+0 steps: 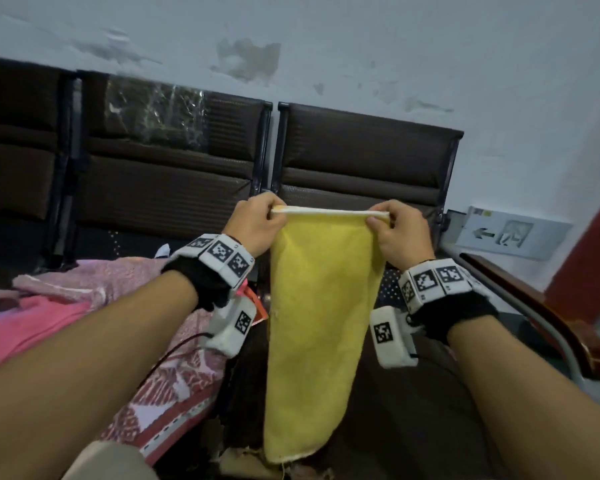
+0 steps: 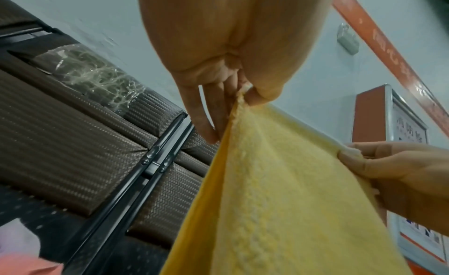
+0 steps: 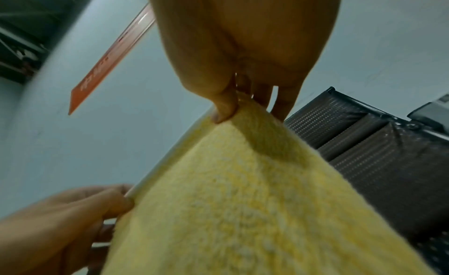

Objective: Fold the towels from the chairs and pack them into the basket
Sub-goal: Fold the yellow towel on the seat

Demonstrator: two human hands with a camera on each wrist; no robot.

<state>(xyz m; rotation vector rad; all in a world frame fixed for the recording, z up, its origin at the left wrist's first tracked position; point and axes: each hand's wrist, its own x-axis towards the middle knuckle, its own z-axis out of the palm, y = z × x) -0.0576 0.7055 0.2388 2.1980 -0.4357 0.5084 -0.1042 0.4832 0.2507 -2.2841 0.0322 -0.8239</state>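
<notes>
The person's two forearms reach forward, each with a marker band at the wrist. Between them hangs a yellow towel [image 1: 319, 306], its lower end down near the bottom of the head view. The left hand [image 1: 257, 223] pinches one top corner between thumb and fingers, and the right hand [image 1: 397, 230] pinches the other, so the white hem is stretched straight. To the left, pink towels [image 1: 84, 296] lie on a seat. Behind stand brown chairs [image 1: 361, 157] against a pale wall [image 1: 361, 46].
</notes>
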